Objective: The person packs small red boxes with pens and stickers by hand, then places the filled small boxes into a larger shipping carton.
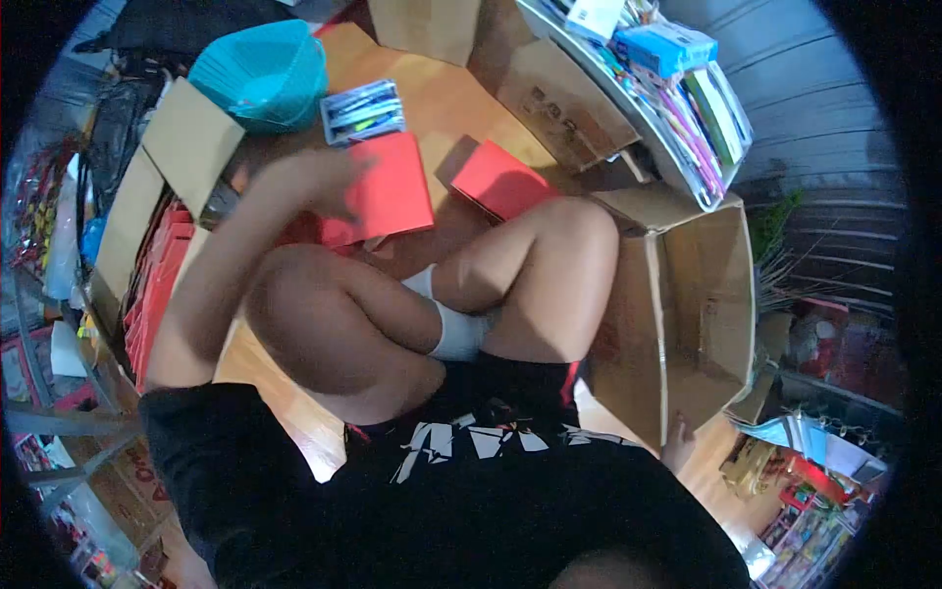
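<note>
My left hand (339, 187), blurred by motion, is over the left part of a red box (397, 187) on the floor in front of my crossed legs. Its fingers are smeared, and I cannot make out anything in them. A second red box (502, 182) lies to the right, near my knee. My right hand (678, 444) is low on the right, beside the lower edge of an open cardboard box (702, 304). Its few visible fingers are stretched out, with nothing seen between them.
A teal basket (263, 79) and a tray of pens (363, 111) stand at the front. On the left, an open carton (193, 147) holds red items (162, 285). A shelf with stationery (677, 118) is at the upper right, above another carton (564, 108).
</note>
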Available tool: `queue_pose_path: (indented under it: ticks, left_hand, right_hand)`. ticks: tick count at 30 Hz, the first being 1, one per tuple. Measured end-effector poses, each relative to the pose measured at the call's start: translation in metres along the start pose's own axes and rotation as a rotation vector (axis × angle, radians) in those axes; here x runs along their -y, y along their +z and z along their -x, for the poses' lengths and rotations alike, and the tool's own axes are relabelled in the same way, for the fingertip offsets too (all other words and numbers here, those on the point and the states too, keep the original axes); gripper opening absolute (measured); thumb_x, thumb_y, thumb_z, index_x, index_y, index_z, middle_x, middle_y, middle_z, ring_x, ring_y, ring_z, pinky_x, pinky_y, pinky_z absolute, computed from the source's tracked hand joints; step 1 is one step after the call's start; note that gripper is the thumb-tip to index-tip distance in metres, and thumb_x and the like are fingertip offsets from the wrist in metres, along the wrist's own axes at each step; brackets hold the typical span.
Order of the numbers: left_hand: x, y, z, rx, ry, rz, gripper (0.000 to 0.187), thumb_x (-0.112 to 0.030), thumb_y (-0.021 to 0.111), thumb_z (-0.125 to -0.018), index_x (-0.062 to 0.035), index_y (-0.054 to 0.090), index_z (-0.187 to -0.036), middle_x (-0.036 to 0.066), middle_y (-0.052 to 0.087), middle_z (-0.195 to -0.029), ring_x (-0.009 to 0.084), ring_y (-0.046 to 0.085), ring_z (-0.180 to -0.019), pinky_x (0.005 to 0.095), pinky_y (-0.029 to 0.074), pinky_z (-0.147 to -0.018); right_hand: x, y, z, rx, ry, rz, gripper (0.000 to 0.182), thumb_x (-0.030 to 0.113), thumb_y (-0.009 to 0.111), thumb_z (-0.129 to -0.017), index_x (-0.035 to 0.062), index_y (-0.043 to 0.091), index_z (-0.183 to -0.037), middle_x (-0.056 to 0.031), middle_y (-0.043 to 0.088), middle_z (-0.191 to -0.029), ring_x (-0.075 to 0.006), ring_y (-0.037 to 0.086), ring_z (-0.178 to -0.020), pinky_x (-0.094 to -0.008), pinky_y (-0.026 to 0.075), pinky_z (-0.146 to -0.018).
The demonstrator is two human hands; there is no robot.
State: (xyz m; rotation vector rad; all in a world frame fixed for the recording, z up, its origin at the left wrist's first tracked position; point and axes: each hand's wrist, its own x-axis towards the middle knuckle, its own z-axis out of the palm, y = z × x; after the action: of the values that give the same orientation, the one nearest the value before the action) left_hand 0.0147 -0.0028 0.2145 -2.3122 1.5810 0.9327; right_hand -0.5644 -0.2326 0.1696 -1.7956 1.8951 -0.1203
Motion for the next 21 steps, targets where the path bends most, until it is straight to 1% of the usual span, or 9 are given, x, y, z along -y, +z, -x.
queue_pose_path:
  ticks: [1,5,9,11,13,16,17,19,21]
  left_hand:
    - [-0.005,0.016,-0.007,0.099,0.009,-0.064,0.079,-0.029,0.066,-0.067,-0.0047,0.025,-0.129,0.020,0.044,-0.119,0.0340,0.043,-0.110,0.0405,0.035,-0.092]
    - [-0.038,0.050,-0.102,-0.288,0.169,-0.232,0.105,-0.036,0.076,-0.052,-0.0091,0.016,-0.134,0.019,0.026,-0.134,0.0329,0.025,-0.124,0.0460,0.023,-0.100]
    - [-0.099,0.053,-0.181,-0.581,0.198,-0.466,0.113,-0.030,0.079,-0.049,-0.0203,0.008,-0.136,0.016,0.019,-0.138,0.0320,0.020,-0.127,0.0522,0.019,-0.100]
    - [-0.110,0.053,-0.202,-0.228,0.118,-0.603,0.124,-0.032,0.081,-0.043,-0.0293,-0.001,-0.135,0.015,0.009,-0.140,0.0328,0.014,-0.128,0.0562,0.016,-0.099]
    - [-0.102,0.053,-0.203,-0.036,0.172,-0.390,0.126,-0.034,0.082,-0.041,-0.0344,-0.003,-0.134,0.018,0.007,-0.140,0.0333,0.014,-0.128,0.0556,0.016,-0.099]
    - [-0.092,0.066,-0.178,-0.151,0.150,-0.392,0.122,-0.031,0.080,-0.045,-0.0260,-0.002,-0.135,0.020,0.020,-0.134,0.0359,0.026,-0.121,0.0524,0.030,-0.092]
    - [-0.083,0.079,-0.184,-0.247,0.186,-0.388,0.118,-0.034,0.079,-0.048,-0.0254,0.001,-0.135,0.022,0.030,-0.130,0.0365,0.037,-0.115,0.0491,0.036,-0.089]
    - [-0.078,0.094,-0.184,-0.309,0.145,-0.287,0.113,-0.047,0.074,-0.048,-0.0255,0.005,-0.136,0.020,0.043,-0.120,0.0358,0.041,-0.110,0.0467,0.030,-0.093]
    - [-0.081,0.086,-0.172,-0.340,0.004,-0.189,0.107,-0.055,0.069,-0.051,-0.0239,0.011,-0.136,0.024,0.047,-0.113,0.0357,0.045,-0.106,0.0461,0.032,-0.092]
  right_hand:
    - [-0.033,0.003,-0.021,-0.013,-0.125,-0.116,0.046,0.031,0.044,-0.087,-0.0054,0.048,-0.114,-0.0181,0.054,-0.111,-0.0210,0.050,-0.103,-0.0302,0.036,-0.089]
    - [-0.044,0.020,-0.033,-0.388,-0.403,-0.108,0.043,0.026,0.046,-0.084,0.0008,0.044,-0.120,-0.0169,0.058,-0.103,-0.0220,0.056,-0.091,-0.0303,0.042,-0.079]
    - [0.014,0.012,0.031,-0.296,-0.166,-0.205,0.046,0.009,0.044,-0.079,0.0040,0.040,-0.125,-0.0150,0.056,-0.105,-0.0186,0.056,-0.073,-0.0286,0.045,-0.064]
    - [0.019,0.002,0.049,-0.106,-0.003,-0.161,0.066,-0.006,0.036,-0.068,0.0114,0.031,-0.132,-0.0148,0.059,-0.088,-0.0168,0.055,-0.069,-0.0254,0.043,-0.060]
    - [-0.001,-0.001,0.053,-0.132,0.002,-0.216,0.067,-0.006,0.036,-0.067,0.0118,0.031,-0.132,-0.0145,0.059,-0.087,-0.0154,0.054,-0.063,-0.0241,0.042,-0.055]
    - [-0.034,0.010,0.042,-0.283,-0.159,-0.365,0.068,-0.006,0.036,-0.066,0.0131,0.030,-0.132,-0.0097,0.058,-0.073,-0.0096,0.048,-0.050,-0.0231,0.041,-0.045]
    - [-0.020,-0.002,0.047,-0.132,-0.095,-0.270,0.061,-0.005,0.040,-0.070,0.0132,0.036,-0.128,-0.0123,0.059,-0.079,-0.0103,0.051,-0.053,-0.0237,0.041,-0.045]
    - [-0.037,-0.017,0.037,0.010,0.013,-0.190,0.054,-0.003,0.044,-0.073,0.0133,0.042,-0.125,-0.0149,0.060,-0.084,-0.0111,0.054,-0.056,-0.0243,0.041,-0.046]
    - [-0.081,-0.029,0.005,0.278,-0.376,0.045,0.043,0.002,0.053,-0.073,0.0099,0.052,-0.116,-0.0111,0.059,-0.074,-0.0111,0.053,-0.051,-0.0253,0.042,-0.048]
